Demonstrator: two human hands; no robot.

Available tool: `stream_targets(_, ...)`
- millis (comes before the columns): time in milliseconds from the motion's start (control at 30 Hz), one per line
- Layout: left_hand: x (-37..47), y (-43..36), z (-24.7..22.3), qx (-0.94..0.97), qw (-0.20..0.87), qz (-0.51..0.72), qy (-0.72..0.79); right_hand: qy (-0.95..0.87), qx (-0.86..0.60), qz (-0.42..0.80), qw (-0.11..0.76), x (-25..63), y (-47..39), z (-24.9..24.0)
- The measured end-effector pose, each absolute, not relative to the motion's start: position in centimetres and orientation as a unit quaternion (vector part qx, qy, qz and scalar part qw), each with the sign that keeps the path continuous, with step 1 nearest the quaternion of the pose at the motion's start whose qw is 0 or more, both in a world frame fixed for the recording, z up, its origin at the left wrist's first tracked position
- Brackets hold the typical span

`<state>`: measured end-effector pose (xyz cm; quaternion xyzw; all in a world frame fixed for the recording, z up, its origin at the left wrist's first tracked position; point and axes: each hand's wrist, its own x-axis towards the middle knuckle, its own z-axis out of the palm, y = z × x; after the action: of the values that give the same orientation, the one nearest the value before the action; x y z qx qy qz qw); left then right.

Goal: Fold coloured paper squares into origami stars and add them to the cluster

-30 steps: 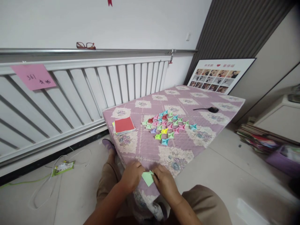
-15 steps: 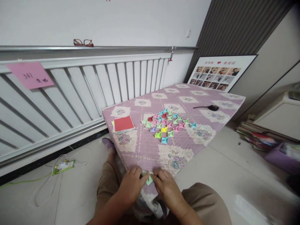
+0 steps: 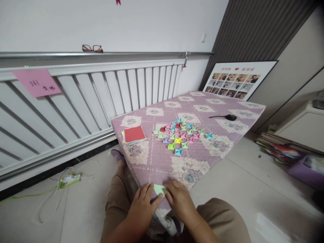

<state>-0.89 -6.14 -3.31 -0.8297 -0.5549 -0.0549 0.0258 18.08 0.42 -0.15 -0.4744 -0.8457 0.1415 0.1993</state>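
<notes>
A folded piece of light green paper (image 3: 159, 189) lies at the near corner of the cloth-covered table (image 3: 162, 165). My left hand (image 3: 143, 204) holds its left side, the thumb on the lower edge and the fingers along the upper left. The right edge is pinched by my right hand (image 3: 180, 199), whose fingertips partly hide it. Farther up the table stand several small folded paper shapes (image 3: 178, 152) in rows, coloured green, blue, pink, red, yellow and purple. To their left is a stack of paper squares (image 3: 135, 134) with a red sheet on top.
A black ladle-like object (image 3: 231, 117) lies at the table's right. Along the left runs a white radiator (image 3: 126, 91), with glasses (image 3: 92, 48) on the pipe above. A photo board (image 3: 238, 81) leans behind the table. On the floor is a power strip (image 3: 69, 180) with cables.
The green paper, earlier showing a downward-pointing corner with a dark slit, now shows a plain smooth face. My hands have shifted slightly around it. The view has tilted a little.
</notes>
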Motion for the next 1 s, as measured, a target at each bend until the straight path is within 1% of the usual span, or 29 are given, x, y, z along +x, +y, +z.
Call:
stream_targets(200,-0.8,-6.3,-3.6,-0.825,0.015,-0.062,-0.561,-0.821,-0.529,0.19,0.103,16.4,2.3,2.0)
stream_targets(467,-1.2,-6.6,-4.8,-0.83,0.014,-0.109,-0.547,-0.812,-0.538,0.22,0.051,15.4,3.7,3.3)
stream_targets(633,-1.1,-6.9,-5.4,-0.821,0.022,-0.14,-0.553,-0.802,-0.538,0.254,0.051,15.3,3.8,3.1)
stream_targets(900,-0.8,-6.8,-5.4,-0.816,0.026,-0.166,-0.553,-0.792,-0.504,0.334,0.082,15.6,4.5,2.2)
stream_targets(1000,-0.9,-6.8,-5.1,-0.817,0.009,-0.174,-0.55,-0.786,-0.496,0.355,0.102,15.7,4.5,2.2)
